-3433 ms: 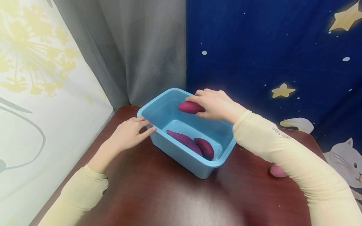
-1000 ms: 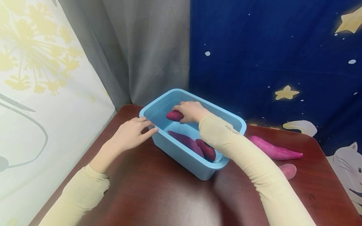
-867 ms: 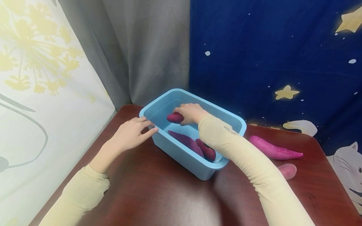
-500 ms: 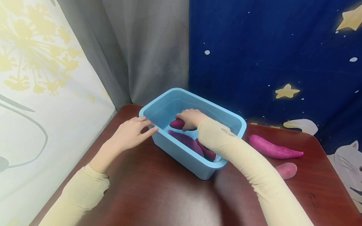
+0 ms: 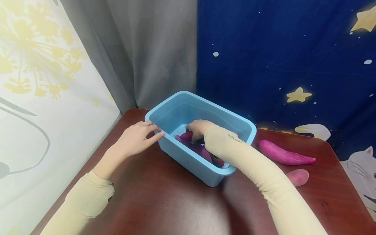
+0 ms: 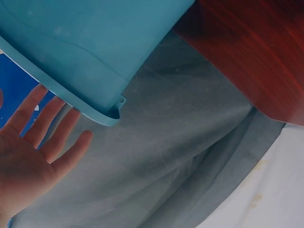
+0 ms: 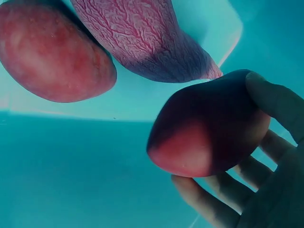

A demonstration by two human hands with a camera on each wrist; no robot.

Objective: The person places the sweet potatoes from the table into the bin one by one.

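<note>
A blue plastic bin (image 5: pixel 188 164) stands on the table. My right hand (image 5: pixel 200 127) is low inside it, holding a smooth dark-red sweet potato (image 7: pixel 204 133) between thumb and fingers. In the right wrist view, a wrinkled purple sweet potato (image 7: pixel 137 38) and a smooth reddish one (image 7: pixel 57 52) lie on the bin's floor beside the held one. The sleeve and hand partly cover these in the head view. My left hand (image 5: pixel 135 138) rests its fingertips on the bin's left rim, fingers extended, as the left wrist view shows too.
To the right of the bin, a long magenta sweet potato (image 5: pixel 285 154) and a short pink one (image 5: pixel 299 177) lie on the brown wooden table (image 5: pixel 164 199); my sleeve partly covers the pink one. Grey and blue curtains (image 5: pixel 164 49) hang behind the table's far edge.
My right hand has carried the sweet potato from above the bin down into it, near the floor by the wrinkled one. My left hand stays on the rim.
</note>
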